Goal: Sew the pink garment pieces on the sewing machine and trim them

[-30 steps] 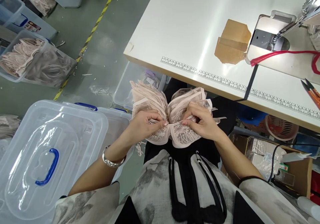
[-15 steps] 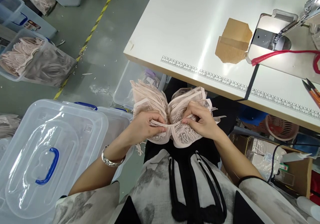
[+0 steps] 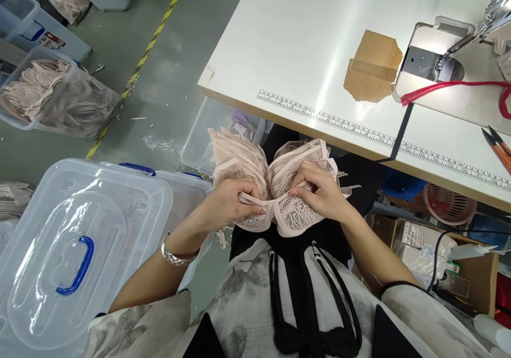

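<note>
A stack of pale pink lace bras (image 3: 297, 215) rests on my lap, the cups nested in two piles that fan away from me. My left hand (image 3: 235, 201) pinches the edge of the nearest bra's left cup between thumb and fingers. On the other cup, my right hand (image 3: 317, 190) grips the upper edge, its thumb on the lace. The narrow centre piece of that bra lies between the two hands. Loose straps stick out at the stack's right side. My palms hide parts of both cups.
Ahead is a white table (image 3: 287, 44) with a printed ruler edge, a cardboard piece (image 3: 373, 65), a sewing machine (image 3: 447, 63), red tape (image 3: 451, 85) and orange-handled snips (image 3: 499, 148). Lidded clear bins (image 3: 120, 230) stand at left; a tub of pink pieces (image 3: 80, 102) sits beyond.
Both hands keep hold of the nearest bra in nearly the same place. My left fingers have shifted slightly along the cup edge.
</note>
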Demonstrator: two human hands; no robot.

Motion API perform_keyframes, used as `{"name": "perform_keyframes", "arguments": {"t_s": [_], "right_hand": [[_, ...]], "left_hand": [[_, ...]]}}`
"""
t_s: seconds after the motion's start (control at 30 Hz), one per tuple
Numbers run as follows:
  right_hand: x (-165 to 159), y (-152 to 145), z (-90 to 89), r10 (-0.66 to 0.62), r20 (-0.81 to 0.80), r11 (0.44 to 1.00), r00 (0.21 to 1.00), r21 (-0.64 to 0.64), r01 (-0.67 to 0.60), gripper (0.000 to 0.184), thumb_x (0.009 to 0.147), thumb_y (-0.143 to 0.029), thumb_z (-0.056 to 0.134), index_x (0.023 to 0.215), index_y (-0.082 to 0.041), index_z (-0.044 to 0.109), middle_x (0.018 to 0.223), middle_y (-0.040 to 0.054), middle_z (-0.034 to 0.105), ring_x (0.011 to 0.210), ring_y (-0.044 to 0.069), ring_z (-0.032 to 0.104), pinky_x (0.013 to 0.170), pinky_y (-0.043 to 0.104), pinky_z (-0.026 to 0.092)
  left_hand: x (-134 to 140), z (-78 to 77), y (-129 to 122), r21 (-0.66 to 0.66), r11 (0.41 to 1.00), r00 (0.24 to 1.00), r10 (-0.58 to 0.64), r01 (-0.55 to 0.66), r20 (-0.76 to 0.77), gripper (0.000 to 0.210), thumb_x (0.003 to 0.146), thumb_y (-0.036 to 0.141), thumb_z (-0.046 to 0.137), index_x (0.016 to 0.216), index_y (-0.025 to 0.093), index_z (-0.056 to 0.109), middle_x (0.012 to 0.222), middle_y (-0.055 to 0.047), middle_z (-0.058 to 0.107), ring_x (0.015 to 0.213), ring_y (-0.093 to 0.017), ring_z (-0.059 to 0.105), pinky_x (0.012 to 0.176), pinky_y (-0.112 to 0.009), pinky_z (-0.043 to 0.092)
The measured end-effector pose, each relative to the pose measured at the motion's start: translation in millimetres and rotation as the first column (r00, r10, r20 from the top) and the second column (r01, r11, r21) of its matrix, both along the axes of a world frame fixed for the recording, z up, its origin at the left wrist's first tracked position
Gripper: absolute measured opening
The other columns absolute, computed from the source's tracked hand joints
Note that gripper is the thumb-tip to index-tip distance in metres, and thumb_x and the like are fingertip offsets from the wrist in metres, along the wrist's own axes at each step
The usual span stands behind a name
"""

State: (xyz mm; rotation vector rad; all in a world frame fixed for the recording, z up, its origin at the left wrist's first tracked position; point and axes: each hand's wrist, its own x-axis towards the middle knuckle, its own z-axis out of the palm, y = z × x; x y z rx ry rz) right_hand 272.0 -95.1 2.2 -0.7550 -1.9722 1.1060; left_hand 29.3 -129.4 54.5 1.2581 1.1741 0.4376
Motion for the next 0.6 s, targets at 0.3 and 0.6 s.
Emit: {"name": "perform_keyframes", "arguments": {"t_s": [0.3,0.6], "right_hand": [[-1,1,-1.5,0.011,-0.008,1.0,1.0,0.012,-0.011,0.023,0.096,-0.037,0.065,0.08,-0.021,0.062,0.072,0.0,0.059,0.071,0.017,0.054,0.066,0.032,0.041],[-1,-11,16.0,0.033,0.286,0.958,0.958,0.264,-0.112,0.029,0.103,-0.033,0.051,0.08,-0.02,0.064,0.071,0.0013,0.058,0.068,0.016,0.051,0.069,0.033,0.038]], "left_hand": [[-4,-3.4,1,0.03,0.998,0.998,-0.051,0.05,0.021,0.033,0.072,0.037,0.081,0.058,0.018,0.058,0.067,0.002,0.058,0.065,-0.013,0.05,0.064,-0.027,0.042],[1,2.7,-11,0.281,0.863,0.691,-0.104,0.42,-0.715,0.009,0.084,0.015,0.069,0.075,0.017,0.067,0.088,-0.004,0.064,0.086,-0.023,0.058,0.087,-0.043,0.032]]}}
